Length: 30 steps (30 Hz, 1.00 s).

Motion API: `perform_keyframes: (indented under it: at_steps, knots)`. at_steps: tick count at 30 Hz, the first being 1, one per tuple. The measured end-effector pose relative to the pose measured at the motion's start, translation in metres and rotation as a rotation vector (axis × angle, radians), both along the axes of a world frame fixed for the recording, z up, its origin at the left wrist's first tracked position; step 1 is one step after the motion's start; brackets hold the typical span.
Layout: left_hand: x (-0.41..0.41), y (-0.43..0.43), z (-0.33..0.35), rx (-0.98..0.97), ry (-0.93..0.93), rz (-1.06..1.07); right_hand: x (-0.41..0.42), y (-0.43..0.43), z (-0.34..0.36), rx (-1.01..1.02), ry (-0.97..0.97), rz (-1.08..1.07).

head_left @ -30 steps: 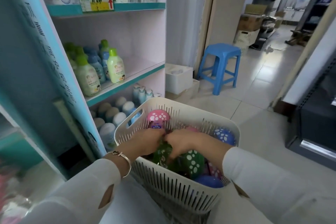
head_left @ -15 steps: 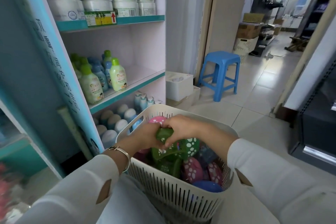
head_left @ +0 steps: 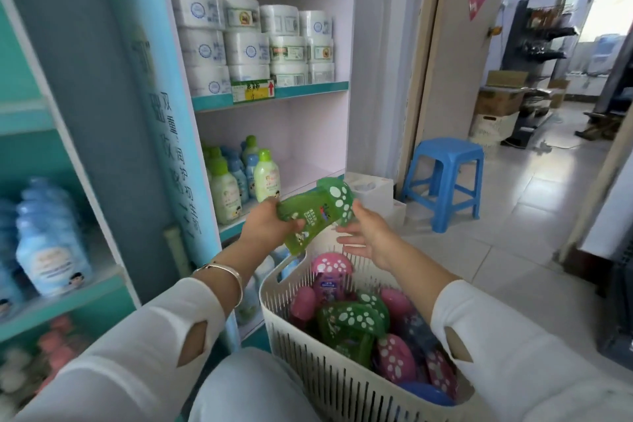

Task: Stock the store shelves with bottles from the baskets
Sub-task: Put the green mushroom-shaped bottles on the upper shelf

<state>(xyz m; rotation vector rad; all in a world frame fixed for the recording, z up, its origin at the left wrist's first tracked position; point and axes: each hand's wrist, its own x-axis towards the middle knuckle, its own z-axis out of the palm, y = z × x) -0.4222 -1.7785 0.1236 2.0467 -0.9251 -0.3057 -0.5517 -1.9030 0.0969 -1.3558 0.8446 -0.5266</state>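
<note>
1. The green bottle (head_left: 317, 212) is now out of the basket (head_left: 266, 298), raised over its far-left rim, near the middle shelf (head_left: 303, 175).
2. Your left hand (head_left: 270, 226) grips its body. Your right hand (head_left: 366, 233) has let go and is spread beside the cap.
3. It looks ready to shelve, and many bottles remain.

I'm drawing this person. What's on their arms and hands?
The left sleeve and right sleeve are long and white, each with an oval cut-out. A silver bangle circles the left wrist. The left hand and right hand wear no gloves.

Green spotted-cap bottle (head_left: 313, 212) tilted above white basket (head_left: 342, 384), near shelf (head_left: 274, 92)
</note>
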Motion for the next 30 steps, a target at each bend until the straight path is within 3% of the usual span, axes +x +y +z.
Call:
perform_keyframes:
  at_steps: [4,7,11,13,24,30]
  knots:
    - [0.008,0.022,0.013,-0.305,0.348,0.098,0.035,0.025,0.023,0.1,-0.252,0.106]
    - [0.015,0.038,0.02,-0.488,0.609,0.088,0.058,0.046,0.036,0.039,-0.308,0.19]
    - [0.025,0.068,0.036,-0.561,0.668,0.023,0.083,0.077,0.062,-0.108,-0.349,0.264]
    - [0.036,0.088,0.047,-0.563,0.61,0.011,0.095,0.092,0.076,-0.176,-0.362,0.301]
    - [0.095,0.229,0.119,-0.507,-0.122,0.144,0.16,0.204,0.141,-0.452,-0.425,0.53]
    - [0.128,0.321,0.163,-0.445,-0.484,0.387,0.213,0.281,0.2,-0.573,-0.491,0.686]
